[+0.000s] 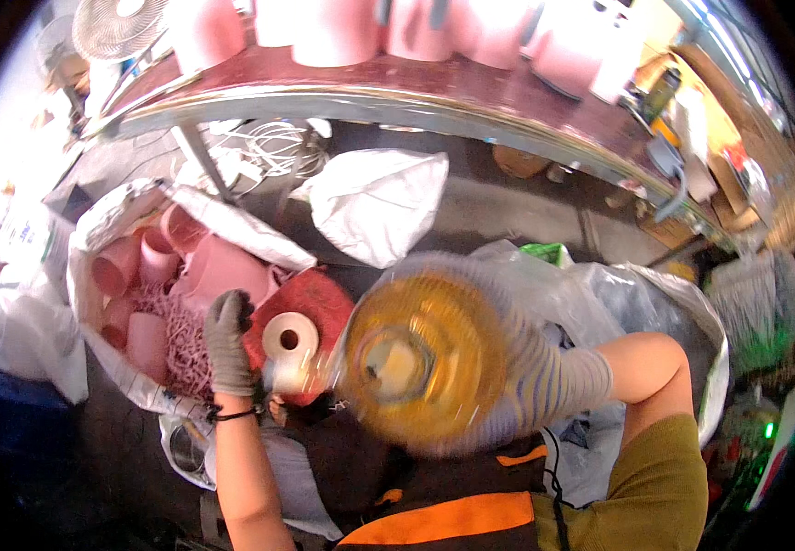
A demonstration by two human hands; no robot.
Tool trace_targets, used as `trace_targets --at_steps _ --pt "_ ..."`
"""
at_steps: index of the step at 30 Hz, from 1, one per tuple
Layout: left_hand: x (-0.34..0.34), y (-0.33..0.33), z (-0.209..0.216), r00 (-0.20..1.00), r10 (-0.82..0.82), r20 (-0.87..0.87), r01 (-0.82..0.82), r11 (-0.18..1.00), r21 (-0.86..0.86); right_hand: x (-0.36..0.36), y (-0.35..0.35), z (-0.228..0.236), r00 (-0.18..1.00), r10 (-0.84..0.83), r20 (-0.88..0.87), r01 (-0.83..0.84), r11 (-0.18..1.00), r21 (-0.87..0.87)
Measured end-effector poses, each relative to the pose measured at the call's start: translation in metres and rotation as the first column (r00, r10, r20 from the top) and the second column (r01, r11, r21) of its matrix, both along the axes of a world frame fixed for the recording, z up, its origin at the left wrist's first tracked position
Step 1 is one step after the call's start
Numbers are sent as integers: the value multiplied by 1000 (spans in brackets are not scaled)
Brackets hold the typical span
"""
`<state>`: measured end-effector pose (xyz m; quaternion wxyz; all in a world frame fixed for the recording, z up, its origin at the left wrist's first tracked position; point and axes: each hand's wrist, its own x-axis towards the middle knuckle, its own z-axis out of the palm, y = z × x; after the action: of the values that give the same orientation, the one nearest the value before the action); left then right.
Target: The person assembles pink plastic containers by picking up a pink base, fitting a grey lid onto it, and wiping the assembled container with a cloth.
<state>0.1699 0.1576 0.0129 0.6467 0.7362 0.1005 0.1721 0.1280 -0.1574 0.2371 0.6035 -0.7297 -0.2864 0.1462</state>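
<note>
White sack (236, 225) on left, loaded with hollow pink pieces (146, 342) and curly pink shreds (189, 361). Hands apart: grey-gloved left hand (230, 344) at sack's right side, fingers curled, can't tell if gripping. Striped-gloved right hand (526, 386) behind blurred round amber piece (443, 354), grip hidden. Between hands, cream roll (289, 322) on red surface (326, 303).
</note>
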Motion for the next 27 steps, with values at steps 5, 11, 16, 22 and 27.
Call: trace_targets --at_steps 5,11,16,22,27 --pt "0 3 -17 987 25 -158 -62 969 -238 23 -87 -6 911 -410 -45 402 860 314" --pt "-3 2 -29 983 45 -178 -81 976 -200 99 -224 -11 728 -666 162 592 730 342" --pt "-12 9 -31 986 71 -154 -105 968 -229 145 -309 -2 345 -906 245 917 381 117" --pt "-32 72 -48 998 26 -63 -60 773 -632 189 -390 -14 99 -933 346 982 147 115" --pt "-110 138 -23 960 270 -76 -273 837 -475 249 -441 -32 167 -874 455 929 294 224"
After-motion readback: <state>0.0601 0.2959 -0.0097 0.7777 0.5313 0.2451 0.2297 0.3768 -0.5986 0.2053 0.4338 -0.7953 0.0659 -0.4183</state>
